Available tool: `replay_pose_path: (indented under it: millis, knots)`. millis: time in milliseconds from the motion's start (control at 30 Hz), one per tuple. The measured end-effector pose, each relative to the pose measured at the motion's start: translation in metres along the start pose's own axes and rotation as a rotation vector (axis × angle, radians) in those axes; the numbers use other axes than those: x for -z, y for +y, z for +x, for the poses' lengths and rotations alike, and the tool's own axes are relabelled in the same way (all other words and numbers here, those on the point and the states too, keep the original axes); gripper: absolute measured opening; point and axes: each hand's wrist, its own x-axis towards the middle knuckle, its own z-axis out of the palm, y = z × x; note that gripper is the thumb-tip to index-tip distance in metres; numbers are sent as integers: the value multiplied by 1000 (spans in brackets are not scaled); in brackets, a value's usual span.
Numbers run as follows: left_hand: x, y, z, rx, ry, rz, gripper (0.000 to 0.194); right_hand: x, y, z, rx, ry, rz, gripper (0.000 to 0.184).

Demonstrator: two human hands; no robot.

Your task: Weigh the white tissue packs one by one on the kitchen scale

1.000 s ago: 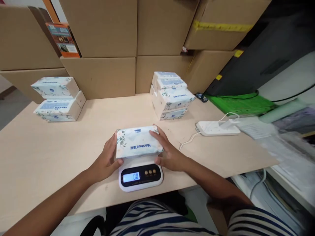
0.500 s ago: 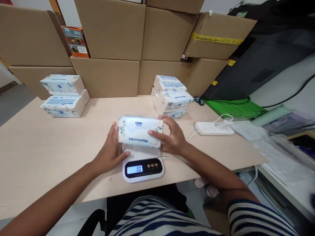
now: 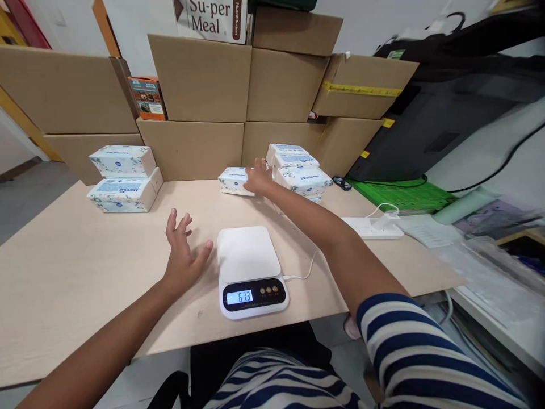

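Note:
My right hand (image 3: 259,177) reaches to the back of the table and grips a tissue pack (image 3: 233,180), a white packet with blue print, standing left of the right-hand stack. Its fingers partly cover the pack. My left hand (image 3: 184,250) hovers left of the scale with fingers spread and holds nothing. Between my arms lies a white digital scale (image 3: 249,254) with a bare plate; its lit display seems to read 67.3. More tissue packs are piled in a right stack (image 3: 303,177) and a left stack (image 3: 123,194).
Large cardboard boxes (image 3: 191,150) line the back of the table (image 3: 63,284). At the right lie a white power strip (image 3: 366,228), a green mat (image 3: 400,194) and a dark machine (image 3: 426,130). A thin white cable (image 3: 304,277) leaves the scale's right side.
The tissue pack has gone from above the scale to the back of the table in my right hand. My left hand has come away from it. The display changed from 0.0.

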Motion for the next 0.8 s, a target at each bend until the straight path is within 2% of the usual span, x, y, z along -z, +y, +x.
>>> replay_pose_path:
  millis: [200,333,433,633,733,800]
  knots:
    - [8,3,10,-297,58,88,91,-24,-38,8,197,35,-91,54]
    - [13,7,12,-354,63,81,92,-40,-54,16,181,44,-101,48]
    - [13,8,10,-344,54,77,88,-47,-48,22,134,50,-91,48]
    - [8,7,7,-319,2,87,86,-54,-22,29,106,27,-4,50]
    - [7,7,6,-287,-30,104,82,-58,-19,28,108,13,65,44]
    - [6,7,5,-264,-48,108,79,-60,-19,27,99,7,124,47]
